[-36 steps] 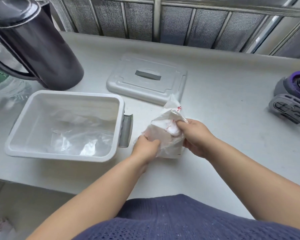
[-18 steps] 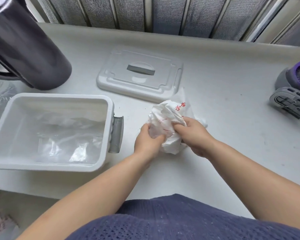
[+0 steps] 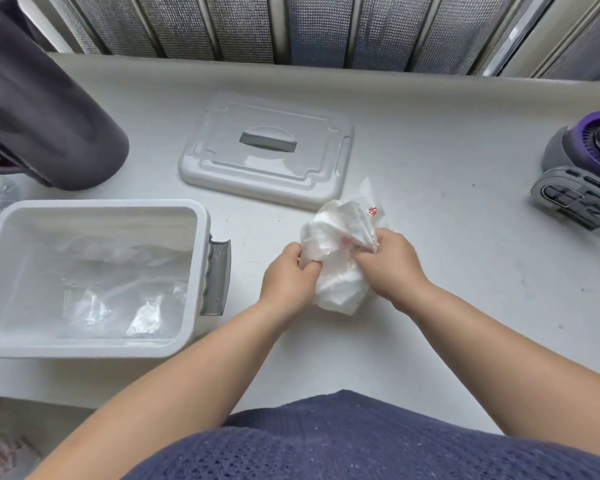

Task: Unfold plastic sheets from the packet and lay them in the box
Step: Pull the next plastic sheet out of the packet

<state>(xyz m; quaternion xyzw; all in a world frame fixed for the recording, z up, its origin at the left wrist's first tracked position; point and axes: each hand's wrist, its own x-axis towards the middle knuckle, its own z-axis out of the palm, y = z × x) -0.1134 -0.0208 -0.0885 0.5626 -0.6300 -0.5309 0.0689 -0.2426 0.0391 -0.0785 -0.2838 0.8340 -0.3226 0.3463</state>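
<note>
My left hand (image 3: 286,271) grips the left side of the packet (image 3: 340,265), with the fingers curled into the crumpled white plastic. My right hand (image 3: 392,268) pinches its upper right part, thumb and fingers closed on a fold. Neither hand is empty. The packet is between them, low over the counter (image 3: 430,150). Its bottom seems to touch the surface, but I cannot tell this for sure. A clear corner with red print stands up behind my right hand. I cannot see if one sheet is already separated, because all is wrinkled together.

I judge that I am at the step of opening the packet to take out the next sheet. The box (image 3: 201,216) stands open to my left, well apart from the packet, with its grey latch (image 3: 219,275) facing my hands. Some clear sheets (image 3: 118,296) already lie on its bottom, so a part of the work is done. Its lid (image 3: 267,174) lies flat further back, near the packet's top corner.

The next move, I think, calls for a small pull. One hand steadies the packet and the other draws one thin sheet out, then both spread it and carry it left over the rim. The film looks light and slippery, so several sheets may come out together. A dark jug (image 3: 49,116) stands behind the box, and a grey and purple device (image 3: 582,188) is at the far right.
</note>
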